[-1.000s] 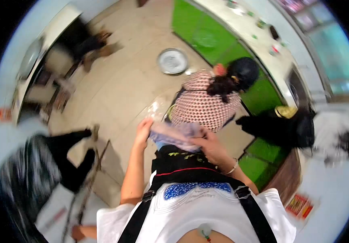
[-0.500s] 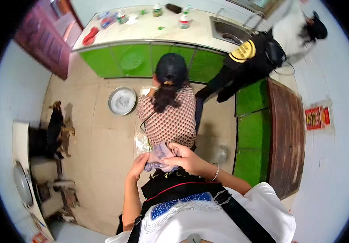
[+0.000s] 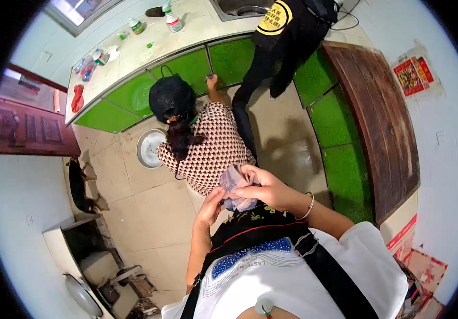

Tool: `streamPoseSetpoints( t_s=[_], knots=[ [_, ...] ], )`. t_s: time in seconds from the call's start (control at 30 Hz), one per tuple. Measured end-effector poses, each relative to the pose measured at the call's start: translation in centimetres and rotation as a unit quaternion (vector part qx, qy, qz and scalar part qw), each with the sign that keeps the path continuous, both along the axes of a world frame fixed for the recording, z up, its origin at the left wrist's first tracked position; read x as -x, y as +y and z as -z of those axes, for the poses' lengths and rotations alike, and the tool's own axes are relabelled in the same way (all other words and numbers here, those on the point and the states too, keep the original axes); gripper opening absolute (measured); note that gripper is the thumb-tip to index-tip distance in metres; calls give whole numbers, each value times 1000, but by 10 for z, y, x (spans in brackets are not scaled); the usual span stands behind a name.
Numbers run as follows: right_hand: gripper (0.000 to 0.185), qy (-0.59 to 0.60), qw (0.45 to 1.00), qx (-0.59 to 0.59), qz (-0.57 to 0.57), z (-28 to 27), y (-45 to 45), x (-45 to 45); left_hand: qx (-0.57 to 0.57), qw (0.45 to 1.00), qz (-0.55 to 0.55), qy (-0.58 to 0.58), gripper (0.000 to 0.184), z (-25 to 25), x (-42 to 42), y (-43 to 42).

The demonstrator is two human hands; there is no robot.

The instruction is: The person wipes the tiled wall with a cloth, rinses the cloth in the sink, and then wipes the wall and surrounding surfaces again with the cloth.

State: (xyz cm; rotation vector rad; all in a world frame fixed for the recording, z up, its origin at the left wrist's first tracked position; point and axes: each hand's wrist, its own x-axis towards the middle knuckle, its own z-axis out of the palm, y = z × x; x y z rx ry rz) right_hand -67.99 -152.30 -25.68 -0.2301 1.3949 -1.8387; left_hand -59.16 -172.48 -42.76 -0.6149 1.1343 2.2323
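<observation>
A crumpled purple-grey cloth [image 3: 234, 183] is held in front of my black apron [image 3: 255, 226]. My left hand [image 3: 210, 206] pinches its lower left side. My right hand [image 3: 266, 189], with a bracelet at the wrist, grips its right side, the fingers folded over it. Just beyond the cloth, a person in a checked top [image 3: 213, 138] and dark cap crouches at the green cabinets [image 3: 189, 69], one hand against a cabinet door. A round metal basin [image 3: 150, 149] stands on the floor left of that person.
A second person in black trousers [image 3: 258, 66] stands by the sink [image 3: 242, 8]. Spray bottle [image 3: 172, 20] and red cloth [image 3: 77, 99] lie along the counter [image 3: 125, 53]. A dog [image 3: 79, 186] is at the left wall. A brown wooden board [image 3: 375, 127] stands right, a low shelf [image 3: 64, 250] lower left.
The view has swung, bringing the counter's left end and the door closer. Both hands stay on the cloth, now bunched smaller. The crouching person has an arm stretched to the cabinet door.
</observation>
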Motion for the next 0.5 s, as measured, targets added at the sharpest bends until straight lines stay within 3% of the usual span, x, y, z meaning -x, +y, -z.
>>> streamPoseSetpoints(
  t_s=[0.1,0.2,0.27,0.33,0.43,0.47,0.5],
  knots=[
    [21,-9,998,62,13,-7,3,5,-19,999,-32,-38,35,-41,5,5],
    [28,-45,994,102,-12,-3,21,20,-3,998,-34,-56,45,-26,13,22],
    [42,-79,989,123,-16,6,59,58,-20,996,-41,-74,53,-16,38,69],
    [41,-60,991,114,-36,11,89,97,-109,988,-75,-85,59,0,65,109],
    [39,78,997,15,-10,44,137,168,-172,975,-95,-108,71,-14,134,167],
    [41,10,999,0,34,37,147,181,-183,959,-157,-148,64,-26,154,183],
    [43,-23,997,9,67,50,173,215,-285,939,-158,-109,59,1,171,190]
  ],
)
